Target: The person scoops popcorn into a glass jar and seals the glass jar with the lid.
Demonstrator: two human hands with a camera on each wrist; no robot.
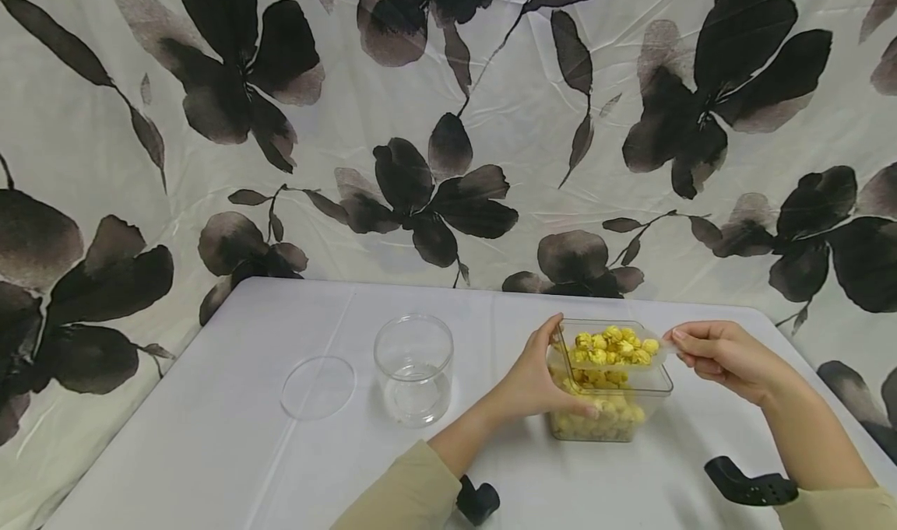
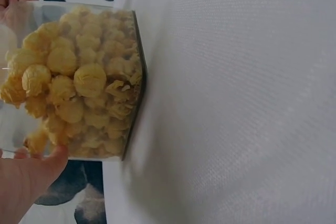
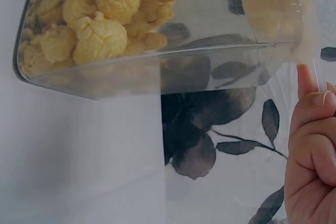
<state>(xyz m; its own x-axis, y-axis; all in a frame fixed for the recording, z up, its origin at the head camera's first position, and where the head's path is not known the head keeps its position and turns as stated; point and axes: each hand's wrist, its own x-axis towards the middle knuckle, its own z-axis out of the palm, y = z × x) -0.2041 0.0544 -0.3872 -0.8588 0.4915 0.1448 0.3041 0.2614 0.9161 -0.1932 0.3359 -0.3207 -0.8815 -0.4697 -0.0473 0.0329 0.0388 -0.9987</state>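
Note:
A clear square container (image 1: pixel 652 394) of yellow popcorn (image 1: pixel 596 421) stands on the table's right half. My left hand (image 1: pixel 536 382) grips its left side, thumb on the near wall and fingers at the far rim. With thumb and fingers, my right hand (image 1: pixel 729 359) pinches the thin handle of a translucent scoop (image 3: pixel 278 14). The scoop sits at the container's mouth, heaped with popcorn pieces (image 1: pixel 617 343). In the left wrist view, the left thumb (image 2: pixel 52 163) presses the container wall. Popcorn fills the lower part of the container, more on one side.
Left of the container stands a clear round jar (image 1: pixel 413 374) with no lid on it. A clear round disc (image 1: pixel 318 388) lies flat beside the jar. The white table (image 1: pixel 210 436) ends at a floral cloth (image 1: pixel 448 125) behind.

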